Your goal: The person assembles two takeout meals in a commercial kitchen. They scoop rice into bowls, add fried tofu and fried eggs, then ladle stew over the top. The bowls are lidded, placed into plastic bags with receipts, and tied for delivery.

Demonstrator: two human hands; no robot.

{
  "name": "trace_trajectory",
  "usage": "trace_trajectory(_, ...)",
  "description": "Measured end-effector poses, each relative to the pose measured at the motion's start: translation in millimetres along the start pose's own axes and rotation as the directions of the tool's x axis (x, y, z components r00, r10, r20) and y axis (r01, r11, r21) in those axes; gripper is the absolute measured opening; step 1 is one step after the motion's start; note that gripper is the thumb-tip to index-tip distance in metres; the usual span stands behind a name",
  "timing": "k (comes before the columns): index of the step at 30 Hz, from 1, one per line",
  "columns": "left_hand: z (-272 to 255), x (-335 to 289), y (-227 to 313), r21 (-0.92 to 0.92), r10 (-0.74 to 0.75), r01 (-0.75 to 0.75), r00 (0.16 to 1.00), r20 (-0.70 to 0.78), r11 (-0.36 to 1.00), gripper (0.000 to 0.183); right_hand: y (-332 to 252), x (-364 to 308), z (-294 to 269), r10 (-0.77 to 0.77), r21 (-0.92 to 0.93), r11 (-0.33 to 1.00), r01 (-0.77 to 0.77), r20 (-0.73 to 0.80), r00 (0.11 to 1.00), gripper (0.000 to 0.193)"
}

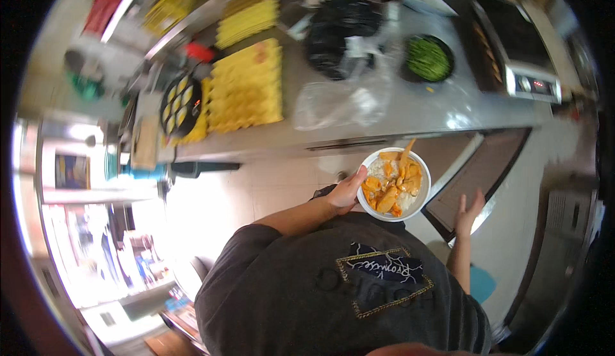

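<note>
Person's left hand (347, 193): pinching the edge of one white bowl (425, 196), between both hands; contents, rice (406, 201), orange chunks (387, 198), tan utensil (405, 155). Opposite, right hand (469, 212): spread, apart from the bowl.

Looking far across to a long grey metal counter (416, 111), catching white glare (458, 121) on the right. Meeting a pale wall (48, 87) at the far left and, nearer on the left, a wide bright opening (96, 253), burning almost to white and blurring. Looking down on a pale tiled floor (275, 193), glowing strongly leftward and turning greyer rightward. Showing a dark-edged panel (477, 180) low beside the counter, and a grey boxy unit (570, 218) farther right.
</note>
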State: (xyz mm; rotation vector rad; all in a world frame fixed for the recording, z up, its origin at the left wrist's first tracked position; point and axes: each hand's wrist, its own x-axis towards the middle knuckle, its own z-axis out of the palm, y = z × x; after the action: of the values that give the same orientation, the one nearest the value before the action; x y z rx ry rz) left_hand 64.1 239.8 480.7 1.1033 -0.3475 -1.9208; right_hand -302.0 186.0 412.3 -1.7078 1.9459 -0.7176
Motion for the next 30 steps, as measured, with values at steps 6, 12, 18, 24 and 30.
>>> trace_trajectory(6,-49,-155,62,-0.137,0.142,-0.146,0.989,-0.043,0.98,0.066,-320,-18,45,-0.631,0.765,0.575,-0.289,0.64,0.439,0.073)
trace_trajectory(12,-165,-263,93,-0.233,0.282,-0.36,0.908,-0.31,0.903,0.07,-528,-45,111,-0.858,0.861,0.508,0.037,0.509,-0.07,0.053)
trace_trajectory(18,-244,-359,91,-0.267,0.438,-0.746,0.599,-0.67,0.61,0.06,-638,-62,256,-0.81,0.421,0.498,0.758,0.538,0.234,0.021)
trace_trajectory(24,-283,-413,76,-0.201,0.357,-0.881,0.37,-0.858,0.429,0.048,-683,-48,362,-0.684,0.209,0.134,0.969,0.727,-0.062,0.019)
trace_trajectory(30,-304,-442,89,-0.127,0.348,-0.947,0.231,-0.908,0.296,0.053,-691,-35,377,-0.698,0.267,-0.115,0.957,0.664,-0.269,0.02)
